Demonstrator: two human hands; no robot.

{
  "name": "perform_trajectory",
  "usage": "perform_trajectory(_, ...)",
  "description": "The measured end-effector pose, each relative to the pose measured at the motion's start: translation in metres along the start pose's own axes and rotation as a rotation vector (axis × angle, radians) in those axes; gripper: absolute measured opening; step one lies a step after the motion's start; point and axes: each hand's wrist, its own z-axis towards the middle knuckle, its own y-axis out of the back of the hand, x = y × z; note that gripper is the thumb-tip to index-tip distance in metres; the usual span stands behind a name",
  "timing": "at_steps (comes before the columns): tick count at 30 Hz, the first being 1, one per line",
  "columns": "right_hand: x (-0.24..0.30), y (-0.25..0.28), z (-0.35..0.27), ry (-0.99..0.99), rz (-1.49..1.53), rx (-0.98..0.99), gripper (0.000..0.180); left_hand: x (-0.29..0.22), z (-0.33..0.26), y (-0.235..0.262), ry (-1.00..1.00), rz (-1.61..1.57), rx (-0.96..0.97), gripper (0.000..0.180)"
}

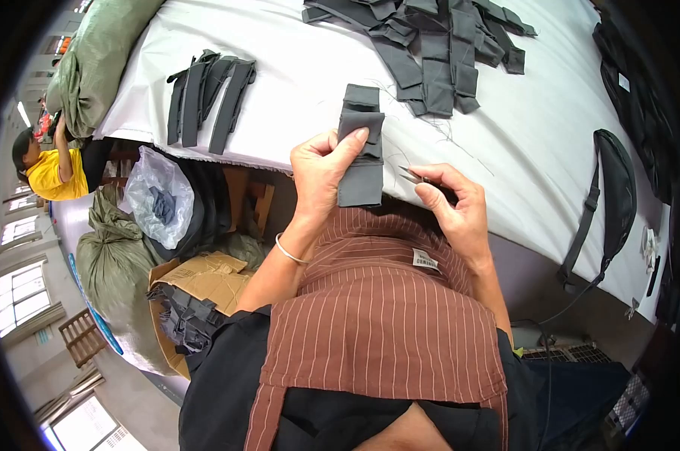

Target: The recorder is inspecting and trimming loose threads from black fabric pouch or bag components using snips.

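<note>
At the far left a person in a yellow shirt [48, 174] is leaning toward a big green sack [99, 52] at the table's corner. Below, another stuffed green sack [114, 278] is sitting on the floor beside a clear plastic bag [158, 194] of grey scraps and an open cardboard box [204, 279] with dark fabric pieces spilling out of it.

On the white-covered table [295, 90], a small row of dark grey straps [208, 98] is lying near the left edge — well apart from the larger heap of grey strap pieces [437, 52] toward the far middle.

The left hand [321, 174] is holding a folded grey fabric piece [361, 150] upright just in front of the table edge, thumb pressing on its front, the fingers wrapping behind it. Just to the right, the right hand [454, 207] is gripping small metal thread snips [411, 176], fingers curling closed round them, the tips pointing at the fabric's right edge, near it — whether they are touching it, I cannot tell. A brown striped apron [385, 316] is lying beneath both hands.

Further right, a black waist bag [618, 192] is lying on the table, its strap hanging over the edge.
</note>
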Motion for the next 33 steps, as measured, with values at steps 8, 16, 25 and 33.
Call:
perform_trajectory(8,-0.002,-0.016,0.01,-0.054,0.047,-0.066,0.015,-0.002,0.002,0.001,-0.036,0.044,0.035,0.045)
perform_trajectory(16,-0.001,-0.017,0.012,0.183,-0.176,-0.15,0.013,-0.001,-0.001,-0.001,-0.026,0.043,0.055,0.043)
perform_trajectory(25,0.005,-0.007,0.013,0.263,-0.394,-0.089,0.012,0.003,-0.001,-0.001,-0.029,0.072,0.068,0.042)
perform_trajectory(33,0.006,-0.011,0.013,-0.078,0.386,-0.011,0.045,0.006,-0.004,-0.011,-0.587,0.647,0.229,0.023)
